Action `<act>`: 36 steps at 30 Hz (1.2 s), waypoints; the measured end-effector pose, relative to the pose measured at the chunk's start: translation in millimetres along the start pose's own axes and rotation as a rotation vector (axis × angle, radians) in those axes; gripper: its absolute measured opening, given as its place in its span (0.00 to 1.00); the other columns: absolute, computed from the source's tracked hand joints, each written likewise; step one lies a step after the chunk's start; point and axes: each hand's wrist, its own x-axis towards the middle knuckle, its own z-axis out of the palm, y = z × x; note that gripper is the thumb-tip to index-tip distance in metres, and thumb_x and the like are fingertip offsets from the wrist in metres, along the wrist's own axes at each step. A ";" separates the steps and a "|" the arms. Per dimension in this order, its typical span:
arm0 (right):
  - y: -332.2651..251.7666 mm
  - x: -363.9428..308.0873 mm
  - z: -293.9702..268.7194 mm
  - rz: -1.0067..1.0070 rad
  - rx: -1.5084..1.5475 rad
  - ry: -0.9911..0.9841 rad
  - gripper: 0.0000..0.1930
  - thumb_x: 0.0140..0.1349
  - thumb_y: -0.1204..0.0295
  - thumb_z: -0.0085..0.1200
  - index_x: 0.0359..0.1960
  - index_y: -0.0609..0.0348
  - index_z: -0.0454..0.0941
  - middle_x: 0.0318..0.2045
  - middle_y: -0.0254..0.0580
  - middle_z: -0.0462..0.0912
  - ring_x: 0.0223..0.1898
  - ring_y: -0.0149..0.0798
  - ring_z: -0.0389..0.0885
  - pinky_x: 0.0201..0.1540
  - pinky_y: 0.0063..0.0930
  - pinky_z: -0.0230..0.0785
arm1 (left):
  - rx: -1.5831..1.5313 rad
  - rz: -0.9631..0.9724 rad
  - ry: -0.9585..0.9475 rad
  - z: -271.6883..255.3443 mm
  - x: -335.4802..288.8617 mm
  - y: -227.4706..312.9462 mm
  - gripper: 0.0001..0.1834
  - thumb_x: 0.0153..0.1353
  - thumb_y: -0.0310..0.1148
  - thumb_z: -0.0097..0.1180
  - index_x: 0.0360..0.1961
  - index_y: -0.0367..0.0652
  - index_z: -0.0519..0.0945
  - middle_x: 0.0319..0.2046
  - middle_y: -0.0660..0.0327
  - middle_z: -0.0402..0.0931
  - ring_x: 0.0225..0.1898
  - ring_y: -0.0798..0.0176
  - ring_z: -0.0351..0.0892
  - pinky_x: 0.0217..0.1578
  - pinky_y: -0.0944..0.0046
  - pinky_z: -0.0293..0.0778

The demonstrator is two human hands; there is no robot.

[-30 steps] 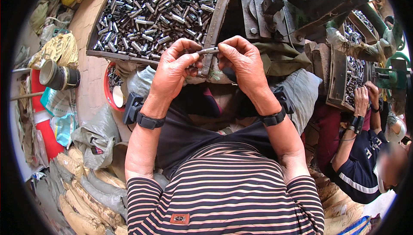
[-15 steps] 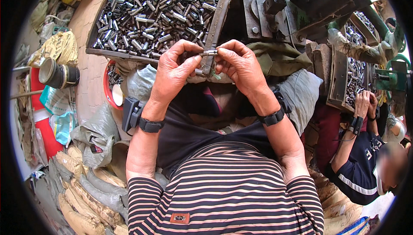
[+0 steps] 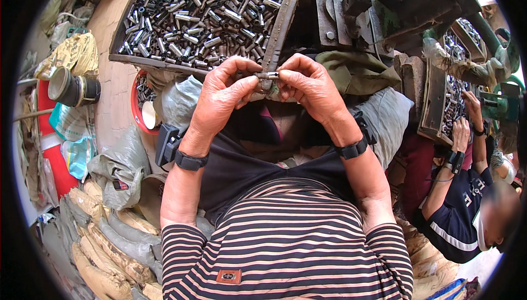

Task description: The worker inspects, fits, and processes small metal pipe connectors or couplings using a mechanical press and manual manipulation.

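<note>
Between my two hands, just past the near edge of the metal-filled tray [image 3: 164, 65], is a short shiny metal tube [image 3: 268, 75] lying roughly level. My left hand [image 3: 226, 88] pinches its left end between thumb and fingers. At the other end, the thumb and fingertips of my right hand [image 3: 314, 87] close on it. The curled fingers hide both ends, so I cannot tell whether it is one piece or two joined. Many similar loose metal tubes [image 3: 192, 20] fill the tray beyond my left hand.
Dark machinery [image 3: 335, 14] stands beyond my right hand. A red bucket [image 3: 137, 105] holding small parts sits at left, near a grey plastic bag [image 3: 121, 162] and stacked sacks [image 3: 110, 261]. At right, a co-worker's hands [image 3: 464, 124] are over another parts tray [image 3: 431, 107].
Both my hands keep their pinch on the metal tube and sit slightly lower in the picture. One hand of the co-worker at right has moved farther up, away from the other.
</note>
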 end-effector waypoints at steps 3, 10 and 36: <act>3.6 -0.9 6.1 -0.088 -0.122 0.072 0.05 0.62 0.73 0.56 0.33 0.61 0.75 0.25 0.35 0.79 0.25 0.27 0.78 0.29 0.20 0.74 | -0.011 0.022 0.128 5.4 -1.3 -2.7 0.07 0.63 0.30 0.55 0.40 0.39 0.77 0.23 0.70 0.73 0.21 0.81 0.65 0.19 0.80 0.59; 3.3 -3.3 4.1 -0.014 -0.016 0.023 0.06 0.62 0.72 0.56 0.34 0.60 0.75 0.26 0.36 0.78 0.25 0.28 0.79 0.31 0.22 0.76 | -0.059 0.077 0.101 2.3 -1.7 -9.5 0.06 0.63 0.29 0.54 0.39 0.39 0.78 0.22 0.70 0.73 0.21 0.80 0.66 0.19 0.79 0.61; -10.8 -19.7 -2.8 0.184 -0.023 -0.220 0.07 0.60 0.72 0.57 0.34 0.62 0.74 0.22 0.38 0.77 0.22 0.29 0.74 0.26 0.20 0.68 | -0.084 -0.013 -0.225 15.7 -21.9 -8.5 0.17 0.57 0.31 0.62 0.46 0.42 0.71 0.32 0.71 0.69 0.28 0.81 0.63 0.25 0.81 0.60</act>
